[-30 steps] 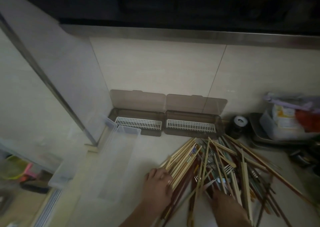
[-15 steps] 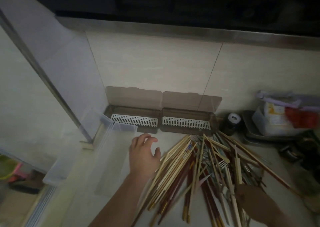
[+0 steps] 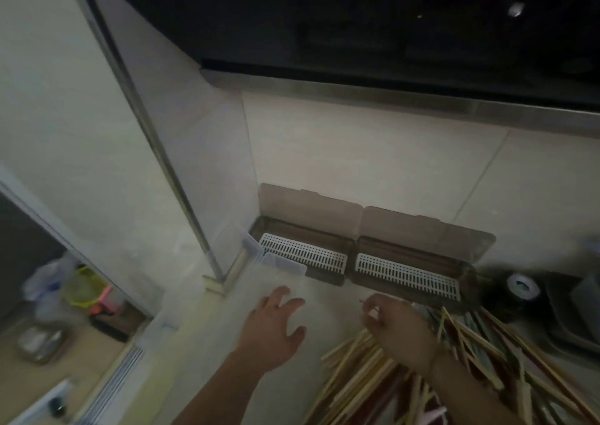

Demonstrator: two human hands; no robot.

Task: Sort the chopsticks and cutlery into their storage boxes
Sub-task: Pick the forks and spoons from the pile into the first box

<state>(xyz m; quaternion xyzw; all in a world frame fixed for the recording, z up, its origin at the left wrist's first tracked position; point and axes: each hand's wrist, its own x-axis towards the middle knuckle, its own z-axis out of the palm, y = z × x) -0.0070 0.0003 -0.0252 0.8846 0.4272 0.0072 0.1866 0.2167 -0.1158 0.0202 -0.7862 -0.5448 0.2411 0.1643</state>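
Here the left hand (image 3: 272,330) is spread flat, fingers relaxed and apart, over the pale counter (image 3: 328,298) in the lower middle of the frame, grasping nothing; whether the palm touches the surface cannot be told. Just right of it the right hand (image 3: 397,333) has its fingers curled, and a thin dark sliver shows at the fingertips, but the blur leaves it unclear whether anything is truly pinched there. That hand sits over the upper left edge of the heap of chopsticks (image 3: 367,372), a tangle of pale and dark red sticks that fills the lower right of the frame.

Beyond the hands, against the tiled wall, two brown storage boxes stand side by side with their lids raised: the left box (image 3: 303,252) and the right box (image 3: 409,272), each showing a white slotted tray inside. A clear plastic container (image 3: 282,260) lies just at the left box's near corner, above the left hand's fingertips.

At the right edge, near the right box, a dark round jar (image 3: 522,289) with a light top stands beside a dark tray (image 3: 565,324).
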